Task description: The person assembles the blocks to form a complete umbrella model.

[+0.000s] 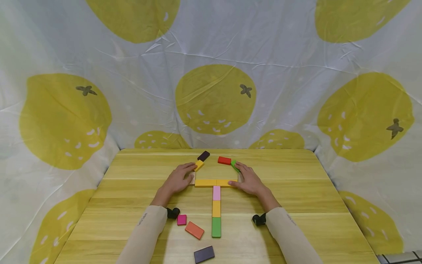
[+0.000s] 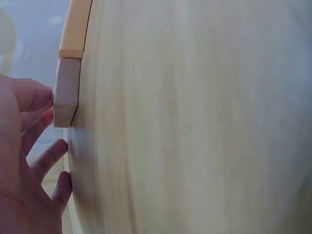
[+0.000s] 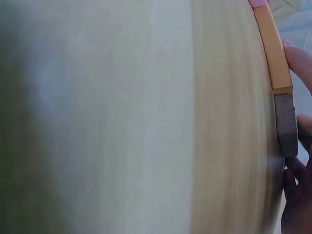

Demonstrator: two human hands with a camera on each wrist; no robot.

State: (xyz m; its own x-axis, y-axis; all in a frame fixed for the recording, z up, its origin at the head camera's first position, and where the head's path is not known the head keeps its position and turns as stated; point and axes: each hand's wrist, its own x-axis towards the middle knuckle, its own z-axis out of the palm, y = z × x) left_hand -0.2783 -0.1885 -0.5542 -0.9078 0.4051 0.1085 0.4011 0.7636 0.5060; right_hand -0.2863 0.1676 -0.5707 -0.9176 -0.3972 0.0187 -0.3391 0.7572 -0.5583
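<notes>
Head view: my left hand (image 1: 178,179) touches the slanted yellow block (image 1: 199,166); my right hand (image 1: 251,181) reaches the slanted green block (image 1: 234,165). Fingers on both are loosely extended, gripping nothing. An orange two-block bar (image 1: 206,183) lies between, topping a pink block (image 1: 216,193). Judgement: hands flank the outline to keep joins aligned. Sleeve lettering (image 1: 142,219) too small to read.

Left wrist: thumb against the pale block (image 2: 67,92), butted to the bar; other fingers spread.

Right wrist: thumb against the bar, fingers near the brown block (image 3: 286,124). No block markings legible.
</notes>
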